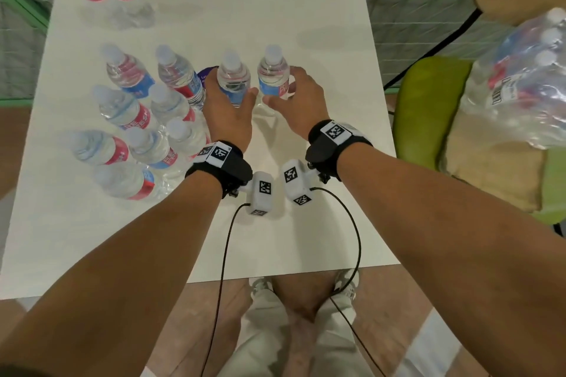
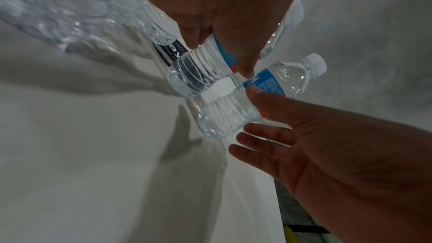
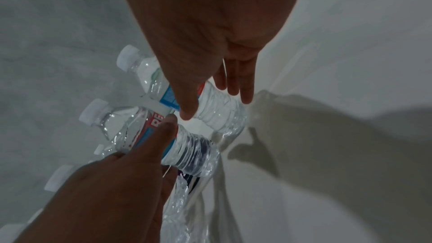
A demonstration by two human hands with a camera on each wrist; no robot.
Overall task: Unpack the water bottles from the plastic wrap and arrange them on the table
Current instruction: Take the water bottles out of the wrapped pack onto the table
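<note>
Overhead, two bottles at the table's far left corner are cut off at the frame top, eight more cluster at left, and a wrapped pack lies blurred on a chair at right. The left hand grasps one upright bottle; the right hand, fingers spread, loosely cups another just beside it. Both wrist views are dim, each showing these two bottles standing apart, palms hiding their labels.
</note>
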